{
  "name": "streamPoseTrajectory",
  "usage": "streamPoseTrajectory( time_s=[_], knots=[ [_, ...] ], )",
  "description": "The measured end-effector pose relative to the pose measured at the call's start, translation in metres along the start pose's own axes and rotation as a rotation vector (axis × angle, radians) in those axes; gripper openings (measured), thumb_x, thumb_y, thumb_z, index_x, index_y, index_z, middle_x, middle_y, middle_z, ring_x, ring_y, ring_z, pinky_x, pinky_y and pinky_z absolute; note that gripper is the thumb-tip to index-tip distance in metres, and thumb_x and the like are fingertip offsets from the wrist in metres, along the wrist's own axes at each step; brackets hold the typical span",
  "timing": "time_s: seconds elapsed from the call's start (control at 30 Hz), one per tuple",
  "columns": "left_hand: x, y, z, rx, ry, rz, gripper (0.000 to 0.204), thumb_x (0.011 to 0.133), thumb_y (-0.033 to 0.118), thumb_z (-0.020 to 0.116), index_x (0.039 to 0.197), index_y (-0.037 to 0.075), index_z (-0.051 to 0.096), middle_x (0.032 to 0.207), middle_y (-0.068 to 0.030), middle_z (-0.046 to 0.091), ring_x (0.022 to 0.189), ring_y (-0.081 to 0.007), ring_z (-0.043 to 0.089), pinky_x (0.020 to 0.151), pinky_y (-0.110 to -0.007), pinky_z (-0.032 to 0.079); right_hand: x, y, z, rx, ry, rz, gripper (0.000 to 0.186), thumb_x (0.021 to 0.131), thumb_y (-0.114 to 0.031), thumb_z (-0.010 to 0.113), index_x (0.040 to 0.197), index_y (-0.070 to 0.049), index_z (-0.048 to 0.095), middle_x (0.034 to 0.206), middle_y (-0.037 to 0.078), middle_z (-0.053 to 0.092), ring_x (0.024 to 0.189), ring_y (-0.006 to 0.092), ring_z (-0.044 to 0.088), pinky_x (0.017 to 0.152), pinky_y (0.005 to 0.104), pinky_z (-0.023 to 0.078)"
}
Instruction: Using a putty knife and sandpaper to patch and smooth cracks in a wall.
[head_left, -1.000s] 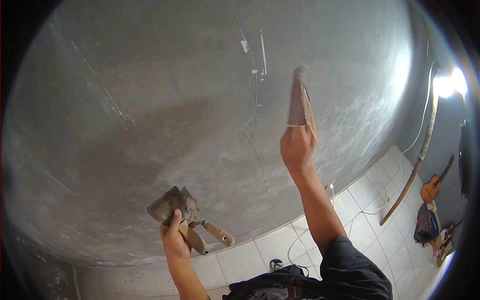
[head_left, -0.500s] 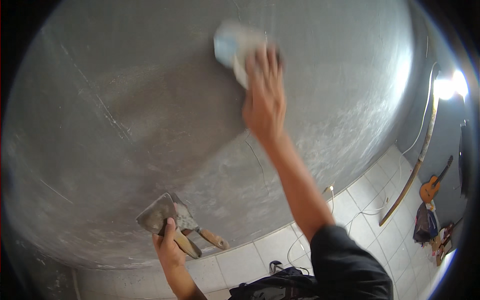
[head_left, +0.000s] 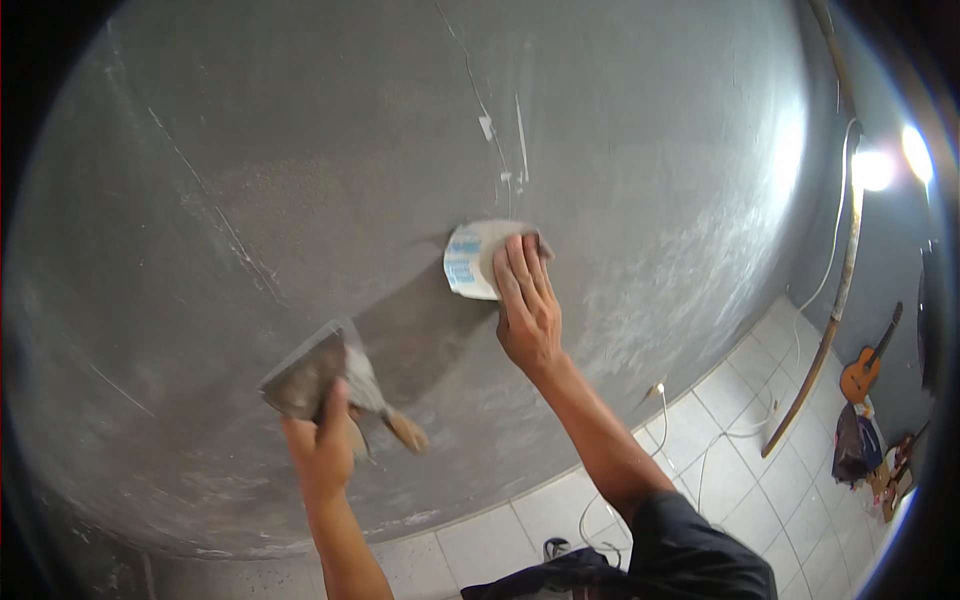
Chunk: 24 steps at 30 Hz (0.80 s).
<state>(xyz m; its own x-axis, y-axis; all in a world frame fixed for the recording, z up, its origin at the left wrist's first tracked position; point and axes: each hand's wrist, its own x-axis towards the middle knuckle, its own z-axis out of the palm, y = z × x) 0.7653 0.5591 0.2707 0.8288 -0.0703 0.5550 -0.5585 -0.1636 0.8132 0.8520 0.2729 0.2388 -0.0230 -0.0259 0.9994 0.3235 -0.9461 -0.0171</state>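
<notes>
My right hand [head_left: 530,312] presses a sheet of sandpaper [head_left: 472,268] against the grey wall [head_left: 330,220]; the sheet's pale back with blue print faces me. Its fingers lie over the right part of the sheet. Lower left, my left hand [head_left: 325,450] is closed around two putty knives, the thumb across them. The wide dark blade of one putty knife [head_left: 306,382] points up and left. Behind it, the other putty knife [head_left: 404,432] has its wooden handle sticking out to the right. Thin cracks and small white patches mark the wall above the sandpaper.
White floor tiles [head_left: 735,440] run along the wall's foot. A white cable [head_left: 700,465] trails over them from a plug [head_left: 657,390]. To the right, a long pole [head_left: 845,280] leans near a bright lamp [head_left: 873,170], with a small guitar [head_left: 858,376] and bags beyond.
My right hand has come down the wall with the sandpaper, which now shows sharply. The putty knives in my left hand have shifted slightly up and left.
</notes>
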Motion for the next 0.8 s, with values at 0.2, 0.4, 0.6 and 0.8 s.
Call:
streamPoseTrajectory(
  time_s=[0.2,0.4,0.6,0.8],
  knots=[
    [-0.104,-0.073,0.038,-0.421,-0.396,-0.746,0.046,0.089,0.027,0.073,0.126,0.002,0.060,0.114,-0.0076,0.067,0.091,-0.0200,0.065,0.069,-0.034,0.053,0.155,0.047,-0.006,-0.015,0.202,-0.043,0.040,0.087,0.004,0.056,0.128,0.002,0.056,0.143,0.021,0.051,0.137,0.0412,0.044,0.114,0.0533,0.036],
    [-0.171,-0.107,0.052,-0.820,-0.587,-1.026,0.064,0.092,0.034,0.068,0.139,-0.004,0.046,0.120,-0.0248,0.063,0.110,-0.0372,0.063,0.091,-0.047,0.053,0.014,0.012,-0.004,-0.021,-0.024,-0.073,0.041,0.088,0.006,0.053,0.129,0.000,0.057,0.145,0.017,0.051,0.138,0.0365,0.044,0.115,0.0512,0.036],
    [-0.196,-0.096,0.054,-1.062,-0.918,-1.066,0.086,0.092,0.051,0.063,0.146,-0.008,0.032,0.138,-0.0313,0.048,0.129,-0.0481,0.050,0.102,-0.054,0.048,0.039,0.027,-0.003,-0.094,-0.016,-0.084,0.051,0.084,0.007,0.055,0.134,-0.001,0.055,0.147,0.018,0.049,0.139,0.0371,0.043,0.115,0.0519,0.035],
    [-0.208,-0.100,0.045,-1.002,-1.083,-0.978,0.067,0.090,0.043,0.069,0.134,-0.005,0.052,0.120,-0.0232,0.064,0.113,-0.0329,0.064,0.099,-0.044,0.050,0.188,0.036,-0.005,-0.153,0.331,0.072,0.038,0.094,-0.006,0.057,0.131,0.001,0.059,0.141,0.018,0.056,0.136,0.0380,0.047,0.113,0.0486,0.034]
  ],
)
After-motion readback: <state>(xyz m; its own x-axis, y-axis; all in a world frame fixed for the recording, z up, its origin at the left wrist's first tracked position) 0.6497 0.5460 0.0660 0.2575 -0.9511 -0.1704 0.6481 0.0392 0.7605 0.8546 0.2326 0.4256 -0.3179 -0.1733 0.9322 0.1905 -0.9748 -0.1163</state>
